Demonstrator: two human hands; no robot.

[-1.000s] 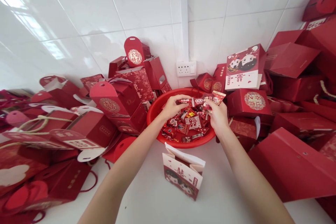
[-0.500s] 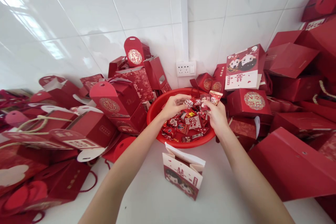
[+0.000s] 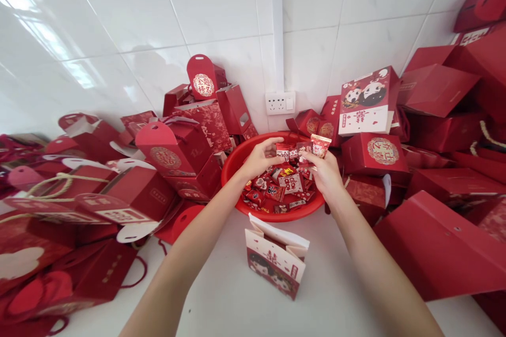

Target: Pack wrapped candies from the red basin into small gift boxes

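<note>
A red plastic basin (image 3: 276,217) holds a heap of wrapped candies (image 3: 290,184) in red, white and gold. Over its left side, my left hand (image 3: 261,159) has a red-and-white wrapped candy (image 3: 283,152) between thumb and fingers. My right hand (image 3: 326,171) grips several wrapped candies over the basin's right side, among them a pale-red packet (image 3: 320,145) that sticks up above the fingers. The two hands are close together, and some candies between them overlap. In front of the basin stands a cream-and-red paper gift box (image 3: 274,263), its top open.
Red gift boxes (image 3: 169,147) are piled on the left and more red boxes (image 3: 438,89) on the right. Behind the basin, a socket (image 3: 280,103) sits on the white tiled wall (image 3: 221,5). White tabletop (image 3: 221,284) shows around the cream-and-red box.
Both hands have shifted slightly over the basin. The candies at my fingers are raised a little and show more clearly. The cream-and-red box has stayed in place.
</note>
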